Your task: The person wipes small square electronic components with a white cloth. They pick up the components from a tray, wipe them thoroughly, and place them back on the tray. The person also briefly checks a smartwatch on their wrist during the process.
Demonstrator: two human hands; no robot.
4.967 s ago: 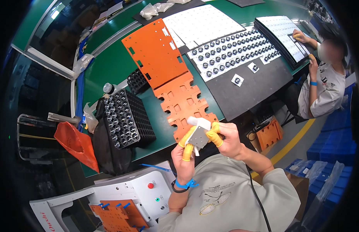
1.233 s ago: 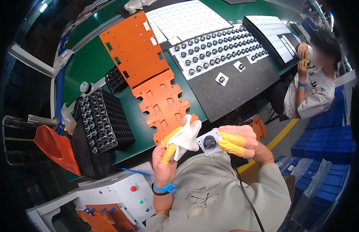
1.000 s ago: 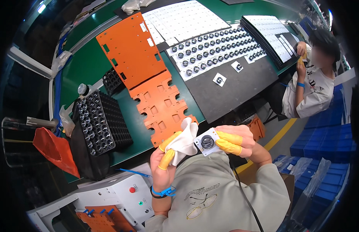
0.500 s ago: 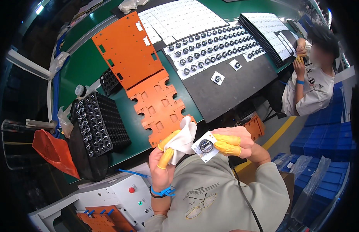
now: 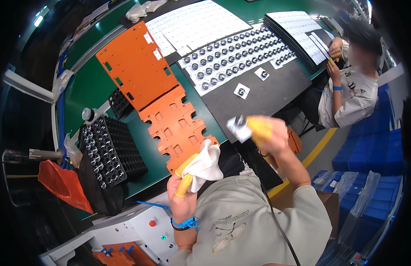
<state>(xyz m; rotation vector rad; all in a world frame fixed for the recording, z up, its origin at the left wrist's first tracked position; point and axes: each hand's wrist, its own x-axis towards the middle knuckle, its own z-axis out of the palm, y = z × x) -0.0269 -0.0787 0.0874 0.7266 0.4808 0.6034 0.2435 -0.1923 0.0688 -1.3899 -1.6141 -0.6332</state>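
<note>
White plate [image 5: 239, 131] pinched in grip of right hand [image 5: 272, 136], by near edge of black mat [image 5: 269, 98]; left hand [image 5: 182, 195] clutches white cloth [image 5: 204, 168]. Orange panels [image 5: 136, 66] left of mat, two loose plates [image 5: 241, 91] on it.

On the bench [image 5: 77, 93], the rack [image 5: 125, 153] is standing left of the panel [image 5: 136, 66]; right of the panel, the mat [image 5: 267, 99] is bearing modules [image 5: 205, 85] in rows.

The bench [image 5: 85, 91] is bright, the right grip [image 5: 272, 134] blurred, fisheye edges dark.
</note>
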